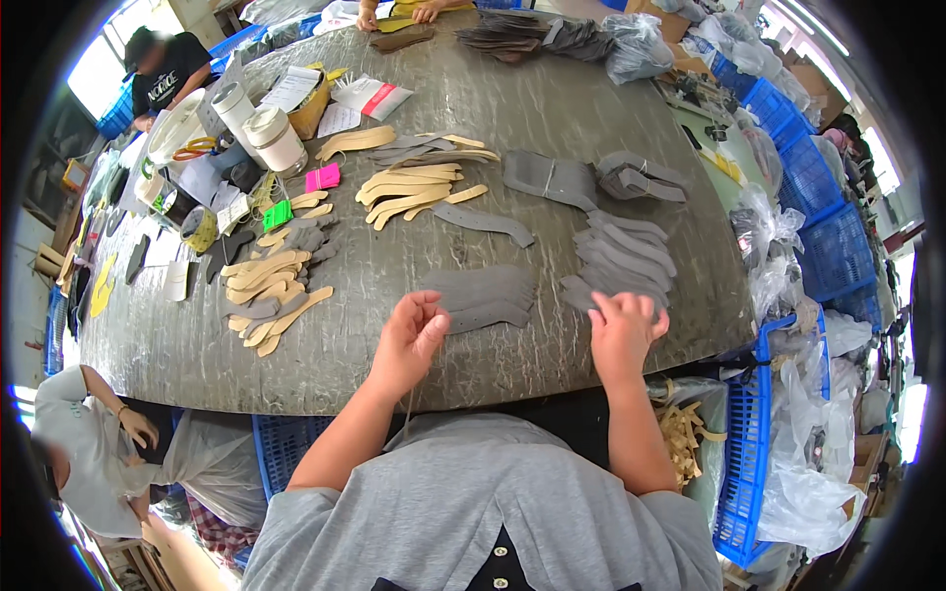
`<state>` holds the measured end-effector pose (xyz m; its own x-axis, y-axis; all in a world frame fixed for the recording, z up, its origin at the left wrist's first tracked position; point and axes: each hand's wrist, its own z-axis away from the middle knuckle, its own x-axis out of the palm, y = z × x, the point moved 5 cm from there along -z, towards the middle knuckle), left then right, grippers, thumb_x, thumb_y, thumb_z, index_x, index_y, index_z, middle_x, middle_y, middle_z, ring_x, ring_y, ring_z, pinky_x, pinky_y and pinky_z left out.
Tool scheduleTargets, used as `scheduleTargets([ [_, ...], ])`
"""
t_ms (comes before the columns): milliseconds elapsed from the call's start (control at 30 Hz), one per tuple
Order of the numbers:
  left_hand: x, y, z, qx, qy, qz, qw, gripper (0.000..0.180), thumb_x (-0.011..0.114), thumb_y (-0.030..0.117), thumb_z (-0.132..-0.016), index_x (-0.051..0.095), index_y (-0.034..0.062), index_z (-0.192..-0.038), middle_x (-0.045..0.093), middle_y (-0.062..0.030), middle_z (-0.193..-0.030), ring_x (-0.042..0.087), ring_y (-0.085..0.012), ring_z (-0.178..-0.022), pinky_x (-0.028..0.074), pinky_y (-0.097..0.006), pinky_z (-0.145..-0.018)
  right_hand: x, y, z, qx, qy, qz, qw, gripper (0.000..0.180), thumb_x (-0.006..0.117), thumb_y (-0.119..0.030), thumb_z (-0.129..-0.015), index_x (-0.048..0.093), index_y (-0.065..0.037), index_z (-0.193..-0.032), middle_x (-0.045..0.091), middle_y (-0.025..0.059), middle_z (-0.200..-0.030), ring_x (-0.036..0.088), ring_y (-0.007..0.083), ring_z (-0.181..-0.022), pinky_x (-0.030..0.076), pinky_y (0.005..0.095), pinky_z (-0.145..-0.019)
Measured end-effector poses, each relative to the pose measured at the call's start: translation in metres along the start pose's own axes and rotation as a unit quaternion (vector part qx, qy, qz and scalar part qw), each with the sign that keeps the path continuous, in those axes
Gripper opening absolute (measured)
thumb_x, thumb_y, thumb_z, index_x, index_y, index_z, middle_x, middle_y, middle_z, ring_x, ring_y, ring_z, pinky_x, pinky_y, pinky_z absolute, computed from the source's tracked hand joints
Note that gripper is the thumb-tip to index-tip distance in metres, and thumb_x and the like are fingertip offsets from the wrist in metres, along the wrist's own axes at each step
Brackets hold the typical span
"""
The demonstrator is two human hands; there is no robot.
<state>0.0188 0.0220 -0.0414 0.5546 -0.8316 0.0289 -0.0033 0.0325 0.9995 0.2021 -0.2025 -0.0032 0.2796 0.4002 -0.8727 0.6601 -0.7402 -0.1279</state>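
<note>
Grey strips, flat felt-like cutouts, lie fanned in two stacks on the table: one touching the left hand, whose fingers pinch together, another under the right hand, fingertips pressing. Tan strips lie beyond; one pink tag, one green tag.

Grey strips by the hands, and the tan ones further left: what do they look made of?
The grey strips by the left hand look like matte, soft synthetic leather or fabric: thin, flat, dull. The tan strips look like paperboard or leather backing, pale and unglossy; the material is uncertain.
</note>
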Motion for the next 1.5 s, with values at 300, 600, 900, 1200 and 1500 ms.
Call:
scheduleTargets([
  [300, 0.063, 0.073, 0.006, 0.310, -0.116, -0.314, 0.890, 0.088, 0.047, 0.075, -0.082, 0.046, 0.0005, -0.129, 0.054, -0.0202, -0.117, 0.054, -0.0378, -0.097, 0.048, -0.043, -0.081, -0.005, -0.120, 0.016, -0.086, -0.220, -0.554, 0.798, 0.018, 0.069, -0.018, -0.077, 0.064, -0.002, -0.083, 0.065, 0.0153, -0.079, 0.063, 0.0355, -0.073, 0.048, 0.0422, -0.064],
  [600, 0.053, 0.058, 0.011, 0.268, -0.126, -0.154, 0.943, 0.079, 0.044, 0.067, -0.091, 0.045, -0.0013, -0.130, 0.056, -0.0166, -0.114, 0.055, -0.0305, -0.096, 0.048, -0.039, -0.084, 0.014, -0.126, 0.024, 0.019, -0.304, -0.678, 0.669, 0.017, 0.067, -0.015, -0.084, 0.062, 0.001, -0.080, 0.059, 0.0032, -0.069, 0.055, 0.0131, -0.064, 0.044, 0.0300, -0.060],
  [900, 0.037, 0.085, -0.005, 0.289, -0.109, -0.241, 0.920, 0.024, 0.074, -0.001, -0.074, 0.068, 0.0083, -0.095, 0.061, -0.0088, -0.102, 0.057, -0.0252, -0.091, 0.047, -0.034, -0.079, 0.034, -0.109, 0.020, 0.103, -0.293, -0.776, 0.549, 0.007, 0.045, -0.005, -0.095, 0.051, -0.005, -0.091, 0.057, 0.0001, -0.092, 0.050, 0.0065, -0.077, 0.044, 0.0233, -0.071],
  [1200, -0.033, 0.044, 0.009, 0.140, 0.058, -0.094, 0.984, 0.010, 0.075, -0.001, -0.077, 0.066, 0.0035, -0.078, 0.065, -0.0002, -0.075, 0.056, -0.0087, -0.067, 0.044, -0.022, -0.058, 0.048, 0.010, -0.014, 0.347, -0.022, -0.885, 0.311, 0.013, 0.044, -0.008, -0.095, 0.048, -0.011, -0.084, 0.044, -0.0008, -0.069, 0.036, 0.0084, -0.055, 0.032, 0.0234, -0.048],
  [1500, -0.042, -0.005, 0.015, -0.043, 0.105, -0.047, 0.992, 0.008, 0.073, 0.007, -0.085, 0.069, 0.0006, -0.082, 0.066, 0.0010, -0.073, 0.057, -0.0041, -0.066, 0.045, -0.020, -0.060, 0.049, -0.045, 0.023, 0.200, -0.273, -0.740, 0.582, 0.019, 0.067, -0.009, -0.090, 0.052, -0.006, -0.101, 0.051, -0.0032, -0.075, 0.040, 0.0032, -0.055, 0.030, 0.0186, -0.048],
])
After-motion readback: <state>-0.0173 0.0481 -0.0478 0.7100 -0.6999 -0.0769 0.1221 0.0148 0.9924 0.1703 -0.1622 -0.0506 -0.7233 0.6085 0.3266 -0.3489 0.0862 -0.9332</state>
